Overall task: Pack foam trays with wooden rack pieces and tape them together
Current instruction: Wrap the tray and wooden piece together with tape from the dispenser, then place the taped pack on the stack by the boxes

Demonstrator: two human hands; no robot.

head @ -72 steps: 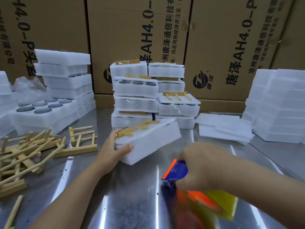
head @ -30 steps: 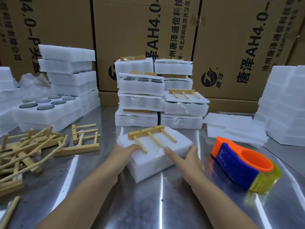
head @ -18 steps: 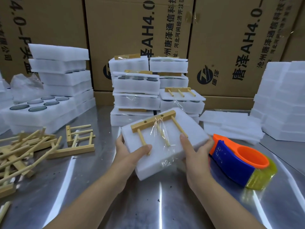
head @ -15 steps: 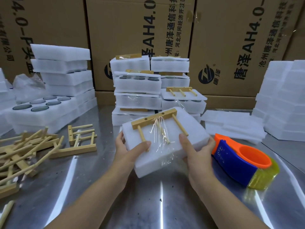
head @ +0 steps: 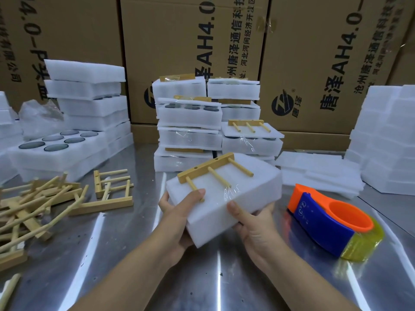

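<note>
I hold a white foam tray pack (head: 244, 194) above the steel table, tilted toward me. A wooden rack piece (head: 212, 170) with three pegs lies on its top under clear tape. My left hand (head: 179, 212) grips the pack's near left corner, thumb on top against a peg. My right hand (head: 251, 223) grips the near right edge, thumb on top and fingers underneath. An orange and blue tape dispenser (head: 330, 218) lies on the table to the right, apart from both hands.
Taped foam packs (head: 190, 122) are stacked behind the held one. Loose wooden rack pieces (head: 45, 203) lie at the left. Foam trays with round dark inserts (head: 60, 151) stand at far left, plain foam stacks (head: 386, 140) at right. Cardboard boxes (head: 184, 37) wall the back.
The tape dispenser was set down on the right. Both hands took the foam pack, lifted it off the table and now hold it slightly lower and more tilted.
</note>
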